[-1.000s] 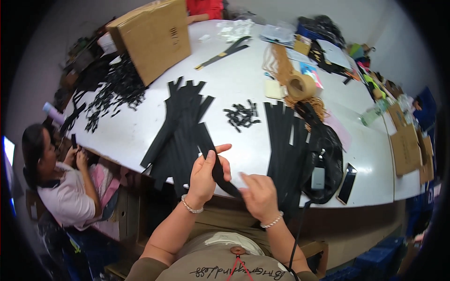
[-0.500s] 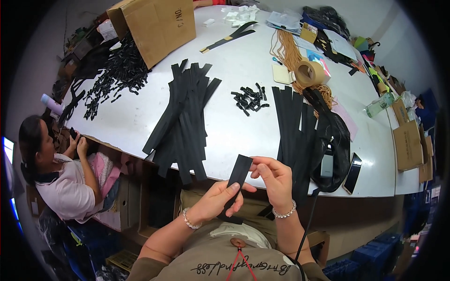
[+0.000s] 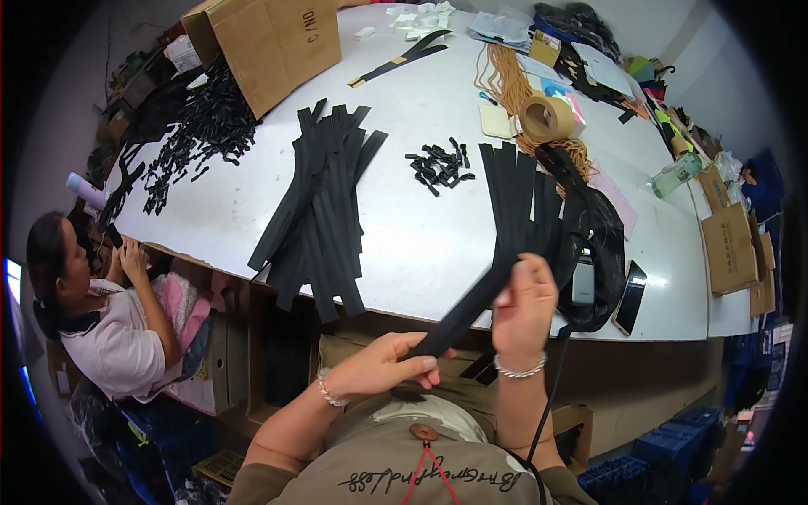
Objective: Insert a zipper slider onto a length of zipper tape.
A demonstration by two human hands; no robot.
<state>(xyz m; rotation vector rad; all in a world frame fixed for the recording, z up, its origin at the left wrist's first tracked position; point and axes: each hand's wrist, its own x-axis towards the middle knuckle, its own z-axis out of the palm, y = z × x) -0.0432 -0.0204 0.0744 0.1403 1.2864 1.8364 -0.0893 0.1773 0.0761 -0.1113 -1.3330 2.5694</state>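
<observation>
A black zipper strip (image 3: 465, 310) stretches slantwise between my two hands in front of the table edge. My left hand (image 3: 389, 364) is closed round its lower end, with the thumb on top. My right hand (image 3: 528, 299) pinches the upper end, higher up and to the right, slightly blurred. Behind that hand lies a bundle of black zipper strips (image 3: 507, 189) reaching over the near edge. A larger crossed pile of black strips (image 3: 324, 202) spreads on the left. Between the two piles sits a small heap of black zipper sliders (image 3: 439, 166).
A cardboard box (image 3: 282, 55) stands beside a big heap of black sliders (image 3: 206, 118) at the far left. On the right are a black bag (image 3: 593, 227), a phone (image 3: 630, 296), a tape roll (image 3: 545, 119) and tan cord (image 3: 502, 76). A co-worker (image 3: 126, 303) sits at the left.
My right hand has moved right and closed on the strip's upper end, drawing more of its length out from my left hand. The view has shifted slightly.
</observation>
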